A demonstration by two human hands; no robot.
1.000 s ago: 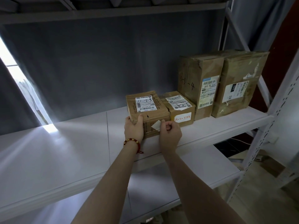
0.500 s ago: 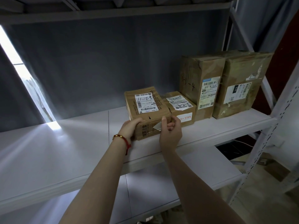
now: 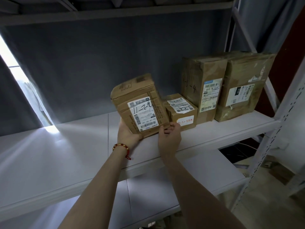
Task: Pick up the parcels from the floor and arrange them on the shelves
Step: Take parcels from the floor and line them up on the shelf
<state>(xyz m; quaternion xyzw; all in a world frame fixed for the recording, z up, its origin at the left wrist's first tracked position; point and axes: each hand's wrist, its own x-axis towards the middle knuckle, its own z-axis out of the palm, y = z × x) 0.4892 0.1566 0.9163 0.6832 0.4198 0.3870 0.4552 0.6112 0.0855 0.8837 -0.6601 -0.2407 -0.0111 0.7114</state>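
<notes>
Currently the flat labelled parcel stands tipped up on its lower edge, just left of the small parcel, with its white label and the handwritten "11-2-9" facing the camera; its top leans left, away from the small parcel, and its lower right corner sits against it. Whether the lower edge rests on the white shelf cannot be told, as the hands cover it. Left hand: grip cupped round the lower left corner, palm under the edge, fingers out of sight behind the cardboard. Right hand: grip pinching the lower right corner between thumb and curled fingers, directly in front of the small parcel. A red-and-gold bead bracelet is on the left wrist. Right of the small parcel and touching it stands a tall taped parcel marked "3-4"; a second tall parcel stands beyond it, the two side by side. A grey curtain hangs behind the small parcel. A lower shelf lies below it. A pale perforated upright post stands at the far right.
</notes>
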